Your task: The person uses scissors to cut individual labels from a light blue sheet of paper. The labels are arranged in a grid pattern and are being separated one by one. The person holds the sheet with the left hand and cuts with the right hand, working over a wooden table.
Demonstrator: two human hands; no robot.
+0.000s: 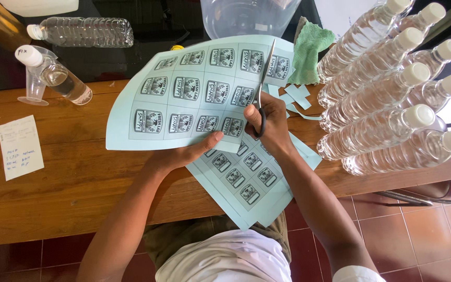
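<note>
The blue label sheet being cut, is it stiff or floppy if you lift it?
Probably floppy: the sheet already curves where the left hand holds its edge. Likely light, since one hand lifts it. It may tear easily; scissors in the right hand slice through it.

Both forearms extended forward, bare. Left hand [184, 154] pinching, thumb on top, fingers hidden beneath. Right hand [270, 122] raised slightly, fingers curled closed through handle loops, wrist straight.

A single head-worn camera looks steeply down from close above the wooden surface [69, 183], facing 12 o'clock, with the person's lap at 6 o'clock and tiled floor [408, 230] at 4 o'clock.
</note>
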